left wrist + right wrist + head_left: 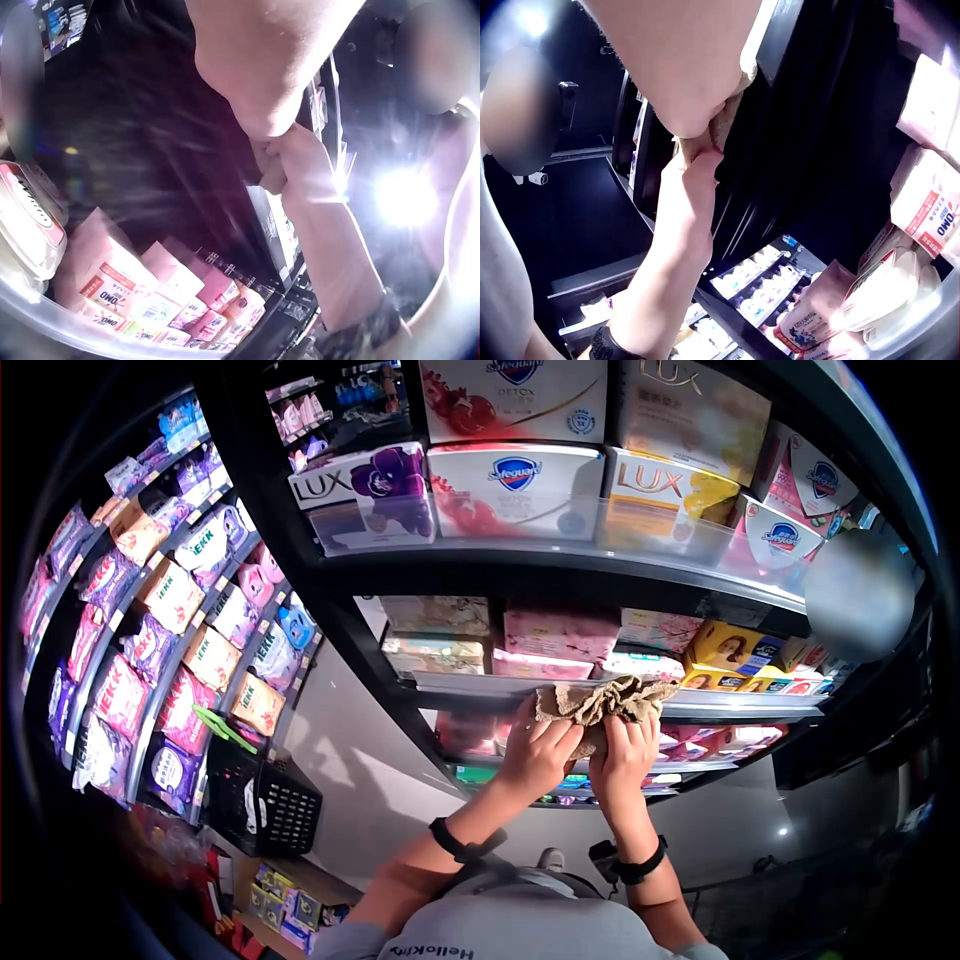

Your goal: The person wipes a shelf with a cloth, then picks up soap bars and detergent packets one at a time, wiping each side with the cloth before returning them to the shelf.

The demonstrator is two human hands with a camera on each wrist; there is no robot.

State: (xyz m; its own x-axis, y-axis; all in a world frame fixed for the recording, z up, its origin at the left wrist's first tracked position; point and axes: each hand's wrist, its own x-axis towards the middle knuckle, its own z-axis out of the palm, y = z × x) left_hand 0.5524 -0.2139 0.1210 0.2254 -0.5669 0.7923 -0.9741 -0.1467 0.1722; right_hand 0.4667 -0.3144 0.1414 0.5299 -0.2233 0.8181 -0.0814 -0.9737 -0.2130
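A crumpled brown cloth point(610, 703) is bunched between both hands, in front of the shelf edge in the head view. The left hand point(543, 748) grips its left part with curled fingers, and the right hand point(626, 752) grips its right part close beside. In the left wrist view the left hand point(255, 90) fills the top, with the right hand point(304, 161) against it. The right wrist view has the right hand point(679, 82) above, the left hand point(690, 180) below, and a strip of the cloth point(726, 124) between them.
Shelves of boxed soap point(515, 490) rise ahead, with a clear plastic lip point(520, 530) along the upper one. Packaged goods point(170, 595) line the racks at left. A black basket point(290, 815) and an open carton point(245, 895) stand at lower left.
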